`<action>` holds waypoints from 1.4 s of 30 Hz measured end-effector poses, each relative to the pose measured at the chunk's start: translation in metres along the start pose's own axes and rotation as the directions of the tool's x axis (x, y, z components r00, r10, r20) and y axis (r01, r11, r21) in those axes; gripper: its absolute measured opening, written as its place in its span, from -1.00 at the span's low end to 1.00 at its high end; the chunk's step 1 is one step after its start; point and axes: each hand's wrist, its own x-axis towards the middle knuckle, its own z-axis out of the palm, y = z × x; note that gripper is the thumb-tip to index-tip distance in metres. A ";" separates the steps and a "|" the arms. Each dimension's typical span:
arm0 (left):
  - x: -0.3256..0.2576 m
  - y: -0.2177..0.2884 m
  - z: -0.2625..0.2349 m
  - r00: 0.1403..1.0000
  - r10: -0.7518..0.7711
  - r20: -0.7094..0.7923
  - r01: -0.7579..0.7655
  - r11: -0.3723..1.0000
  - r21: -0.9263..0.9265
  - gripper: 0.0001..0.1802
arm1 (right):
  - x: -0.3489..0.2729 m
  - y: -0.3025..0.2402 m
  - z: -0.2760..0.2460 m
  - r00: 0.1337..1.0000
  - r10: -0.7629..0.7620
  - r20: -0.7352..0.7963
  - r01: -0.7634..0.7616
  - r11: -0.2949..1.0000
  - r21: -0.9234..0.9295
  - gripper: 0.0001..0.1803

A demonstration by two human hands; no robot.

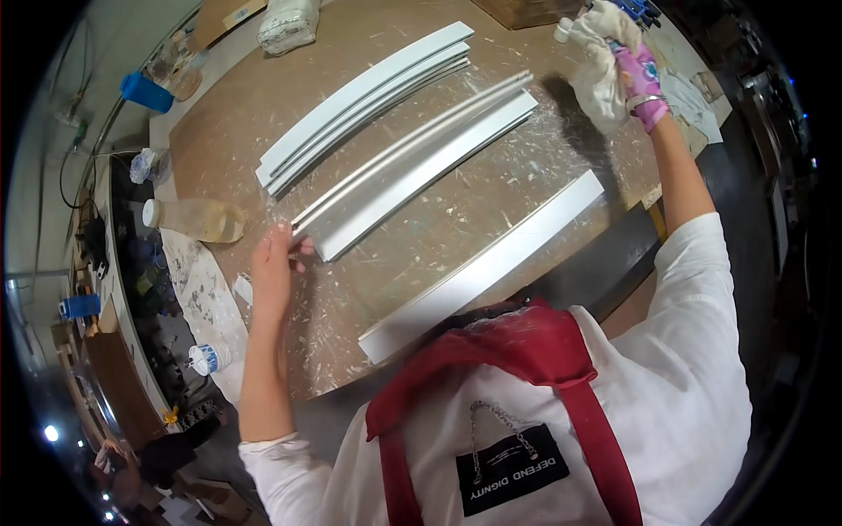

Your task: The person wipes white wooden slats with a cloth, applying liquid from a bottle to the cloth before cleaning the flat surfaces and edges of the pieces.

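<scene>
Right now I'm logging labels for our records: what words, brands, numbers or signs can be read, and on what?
Patch on the shirt: large pale words, upside down, legible but not copied here; its smaller print is too small to read.
Tub: blue markings, too blurred.
Label at the top: too small.
Strips: no writing seen.

We cannot see the fingertips of the gloved right hand (645, 81), hidden by the bunched white cloth (601, 92). The left hand (274, 263) covers part of the raised white strip's near end. In the stack of white strips (368, 98), upper ones hide lower ones, so we cannot count them. The top edge cuts off a brown box (526, 10) and, to us, the blue object (638, 10) is unclear.
</scene>
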 end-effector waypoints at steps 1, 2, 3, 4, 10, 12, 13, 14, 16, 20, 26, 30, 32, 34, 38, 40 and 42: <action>0.004 -0.003 0.002 0.973 -0.201 0.113 0.221 0.952 -0.212 -0.60 | -0.004 -0.005 -0.011 0.999 0.011 -0.051 -0.002 0.987 0.163 -0.64; 0.000 -0.002 0.010 0.931 -0.286 0.226 0.345 0.891 -0.296 -0.54 | -0.006 -0.002 -0.027 0.997 0.036 -0.074 -0.028 0.995 0.099 -0.63; -0.005 0.003 0.021 0.882 -0.372 0.289 0.447 0.853 -0.268 -0.54 | -0.008 0.001 -0.044 0.993 0.060 -0.098 -0.057 0.998 0.035 -0.62; -0.008 0.011 0.036 0.864 -0.339 0.372 0.459 0.834 -0.307 -0.50 | -0.016 -0.007 -0.049 0.999 0.004 -0.052 0.004 0.991 0.137 -0.64; -0.003 0.032 0.106 0.686 -0.338 0.644 0.632 0.715 -0.298 -0.41 | -0.090 -0.108 0.017 0.841 -0.483 0.244 0.446 0.874 0.192 -0.74; 0.002 0.041 0.130 0.610 -0.330 0.721 0.702 0.646 -0.298 -0.41 | -0.111 -0.096 0.036 0.822 -0.320 0.472 0.284 0.947 0.148 -0.63; 0.005 0.045 0.139 0.578 -0.316 0.752 0.714 0.642 -0.279 -0.42 | -0.121 -0.115 0.063 0.743 -0.307 0.594 0.492 0.853 -0.175 -0.50; 0.008 0.049 0.151 0.542 -0.293 0.788 0.722 0.642 -0.259 -0.44 | -0.140 -0.109 0.083 0.710 -0.328 0.623 0.363 0.929 0.075 -0.47; 0.015 0.058 0.176 0.588 -0.358 0.725 0.701 0.672 -0.238 -0.42 | -0.152 -0.074 0.099 0.692 -0.349 0.632 0.198 0.934 0.298 -0.44; 0.030 0.037 0.176 0.424 -0.286 0.859 0.765 0.621 -0.172 -0.39 | -0.111 -0.047 0.076 0.531 -0.025 0.847 0.594 0.724 -0.351 -0.47; 0.002 0.095 0.205 0.716 -0.381 0.585 0.619 0.734 -0.279 -0.61 | -0.117 -0.097 0.091 0.294 -0.382 0.876 0.346 0.897 0.275 -0.55; 0.027 0.068 0.190 0.583 -0.360 0.729 0.699 0.679 -0.224 -0.41 | -0.100 -0.018 0.071 0.422 -0.394 0.816 0.748 0.660 -0.068 -0.44; 0.027 0.058 0.188 0.538 -0.350 0.767 0.714 0.673 -0.194 -0.35 | -0.072 0.015 0.042 0.570 -0.100 0.815 0.666 0.638 -0.387 -0.51; 0.027 0.053 0.195 0.586 -0.398 0.706 0.692 0.699 -0.181 -0.32 | -0.045 0.023 0.009 0.632 0.316 0.708 0.543 0.471 -0.695 -0.56; 0.027 0.045 0.192 0.612 -0.382 0.693 0.627 0.768 -0.131 -0.32 | -0.031 0.124 -0.032 0.890 -0.123 0.439 0.349 0.803 -0.483 -0.45; 0.024 0.050 0.194 0.682 -0.458 0.570 0.630 0.764 -0.140 -0.41 | -0.025 0.133 -0.044 0.919 -0.126 0.374 0.288 0.862 -0.418 -0.42; 0.020 0.057 0.197 0.734 -0.407 0.543 0.581 0.790 -0.193 -0.46 | -0.007 0.169 -0.056 0.942 0.115 0.316 0.089 0.822 -0.563 -0.34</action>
